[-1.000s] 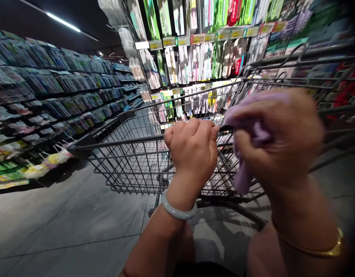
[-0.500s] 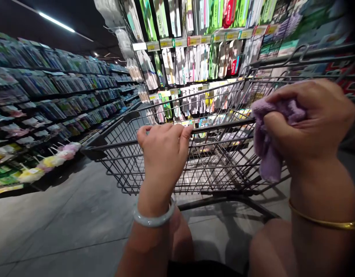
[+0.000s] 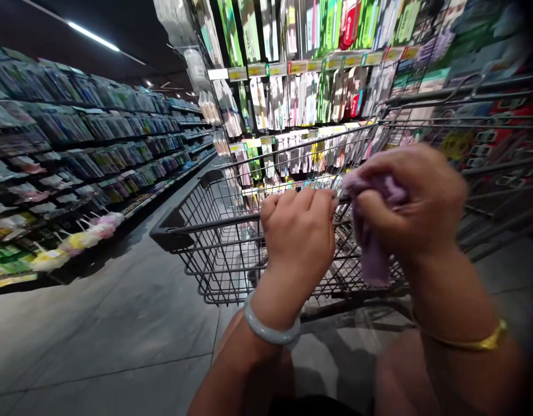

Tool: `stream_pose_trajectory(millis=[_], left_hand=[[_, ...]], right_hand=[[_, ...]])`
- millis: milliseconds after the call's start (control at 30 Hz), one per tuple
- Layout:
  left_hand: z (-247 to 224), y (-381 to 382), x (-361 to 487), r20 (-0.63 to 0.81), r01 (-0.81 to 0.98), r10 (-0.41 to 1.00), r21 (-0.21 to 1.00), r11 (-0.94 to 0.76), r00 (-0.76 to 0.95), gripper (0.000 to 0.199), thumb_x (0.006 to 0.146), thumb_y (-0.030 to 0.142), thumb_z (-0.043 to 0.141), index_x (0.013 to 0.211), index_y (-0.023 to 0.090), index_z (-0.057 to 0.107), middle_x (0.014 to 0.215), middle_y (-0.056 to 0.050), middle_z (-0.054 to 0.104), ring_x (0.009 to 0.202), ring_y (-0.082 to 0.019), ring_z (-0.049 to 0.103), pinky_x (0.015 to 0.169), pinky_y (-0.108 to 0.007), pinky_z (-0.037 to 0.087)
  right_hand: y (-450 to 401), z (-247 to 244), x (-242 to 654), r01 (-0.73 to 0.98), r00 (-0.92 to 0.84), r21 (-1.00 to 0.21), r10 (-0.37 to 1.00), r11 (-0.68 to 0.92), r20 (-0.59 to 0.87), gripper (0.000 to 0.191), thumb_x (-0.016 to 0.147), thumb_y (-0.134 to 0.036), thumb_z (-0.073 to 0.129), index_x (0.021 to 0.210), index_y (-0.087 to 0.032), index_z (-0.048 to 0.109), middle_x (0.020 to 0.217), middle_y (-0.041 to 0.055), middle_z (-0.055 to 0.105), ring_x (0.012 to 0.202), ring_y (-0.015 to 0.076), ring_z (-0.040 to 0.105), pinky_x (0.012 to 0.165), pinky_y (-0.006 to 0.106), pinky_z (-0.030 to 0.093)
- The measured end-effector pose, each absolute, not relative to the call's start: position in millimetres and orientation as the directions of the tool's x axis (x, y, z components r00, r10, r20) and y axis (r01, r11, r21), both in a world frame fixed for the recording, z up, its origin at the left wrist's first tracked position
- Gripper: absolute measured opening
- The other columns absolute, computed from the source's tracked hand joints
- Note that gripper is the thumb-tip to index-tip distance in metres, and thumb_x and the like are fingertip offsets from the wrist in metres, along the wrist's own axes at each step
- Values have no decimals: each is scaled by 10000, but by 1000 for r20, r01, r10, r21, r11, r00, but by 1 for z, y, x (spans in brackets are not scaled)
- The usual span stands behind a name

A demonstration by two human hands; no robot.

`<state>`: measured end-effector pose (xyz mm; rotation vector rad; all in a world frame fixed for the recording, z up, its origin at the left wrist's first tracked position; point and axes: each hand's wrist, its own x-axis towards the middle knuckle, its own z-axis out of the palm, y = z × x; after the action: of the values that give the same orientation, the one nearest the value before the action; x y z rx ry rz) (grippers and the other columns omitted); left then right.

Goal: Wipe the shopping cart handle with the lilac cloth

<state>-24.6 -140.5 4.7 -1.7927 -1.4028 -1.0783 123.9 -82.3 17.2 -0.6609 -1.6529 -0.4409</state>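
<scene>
A dark wire shopping cart [image 3: 223, 245] stands right in front of me, and its top rail runs across the middle of the view. My left hand [image 3: 299, 231] is wrapped over that rail, with a pale bangle on the wrist. Close beside it on the right, my right hand [image 3: 416, 196] is closed around a bunched purple cloth [image 3: 374, 254]. The cloth lies against the rail and its loose end hangs down over the cart's wire side. A gold bangle circles my right wrist.
Behind the cart, a lit rack [image 3: 288, 98] holds packaged goods on hooks. A long shelf [image 3: 97, 127] lines the left side, with fluffy pastel puffs [image 3: 80, 237] low at its end. Grey floor [image 3: 119, 323] lies between. More wire rails [image 3: 487, 98] rise at the right.
My right hand has slid left with the purple cloth, nearer my left hand. My left hand has shifted right in view and still grips the rail. The cart also appears further right.
</scene>
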Motion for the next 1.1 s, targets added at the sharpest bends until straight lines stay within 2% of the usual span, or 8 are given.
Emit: stream_pose_trajectory(millis=[100, 200, 300, 433, 533, 733, 967, 1100], left_hand=[[12, -152, -35, 870, 952, 480, 41, -304, 115, 188, 1010, 316, 494, 978, 298, 678, 942, 43, 752, 862, -186, 616, 849, -407, 289], [20, -159, -50, 875, 987, 483, 49, -154, 32, 330, 1000, 415, 508, 748, 274, 669, 804, 23, 735, 802, -211, 599, 828, -425, 261], [22, -158, -58, 842, 999, 540, 3, -46, 23, 545, 1023, 466, 404, 562, 234, 579, 573, -6, 612, 579, -186, 482, 685, -388, 228], [15, -147, -54, 885, 999, 466, -22, 46, -2, 598, 1030, 421, 322, 520, 219, 559, 493, -23, 528, 466, -160, 332, 609, -362, 118], [8, -139, -49, 931, 999, 364, -25, 48, 6, 573, 1021, 389, 346, 511, 223, 546, 494, -26, 537, 488, -165, 354, 618, -373, 124], [1, -135, -47, 972, 999, 234, -27, -42, 36, 533, 1017, 370, 391, 525, 236, 545, 521, -9, 560, 546, -166, 427, 647, -383, 194], [1, -129, -33, 934, 988, 351, 114, -108, -69, 559, 1025, 400, 325, 582, 241, 627, 594, -41, 605, 652, -195, 512, 731, -401, 280], [4, -120, -14, 880, 985, 470, 133, -107, -68, 591, 1040, 407, 257, 679, 228, 689, 677, -76, 662, 721, -219, 545, 777, -418, 302]], right_hand=[[-63, 20, 161, 714, 18, -120, 153, 690, 988, 170, 696, -335, 679, 833, -236, 695, 788, 12, 675, 749, 159, 567, 679, 331, 411], [-46, 21, 191, 736, 64, -149, 152, 660, 986, 197, 677, -330, 661, 835, -224, 712, 787, 23, 688, 720, 152, 565, 677, 331, 411], [-40, 20, 198, 760, 69, -128, 116, 637, 991, 207, 670, -345, 650, 813, -209, 712, 754, 29, 678, 725, 155, 570, 691, 332, 416], [-58, 17, 170, 769, 101, -138, 93, 624, 990, 160, 668, -312, 666, 782, -203, 692, 742, 22, 640, 774, 165, 566, 706, 330, 408], [-81, 17, 140, 679, -3, -146, 201, 719, 980, 97, 723, -263, 635, 798, -215, 675, 799, 15, 661, 806, 157, 579, 710, 317, 426], [-97, 22, 128, 651, -118, -113, 247, 751, 962, 145, 719, -227, 649, 861, -219, 677, 861, 30, 677, 826, 160, 582, 738, 327, 447], [-88, 21, 147, 675, -92, -120, 244, 728, 965, 134, 803, -295, 612, 914, -243, 666, 863, 20, 636, 915, 207, 603, 878, 445, 489], [-71, 14, 162, 706, -18, -148, 227, 692, 974, 137, 802, -274, 616, 921, -227, 663, 880, 23, 603, 979, 221, 593, 916, 463, 468]])
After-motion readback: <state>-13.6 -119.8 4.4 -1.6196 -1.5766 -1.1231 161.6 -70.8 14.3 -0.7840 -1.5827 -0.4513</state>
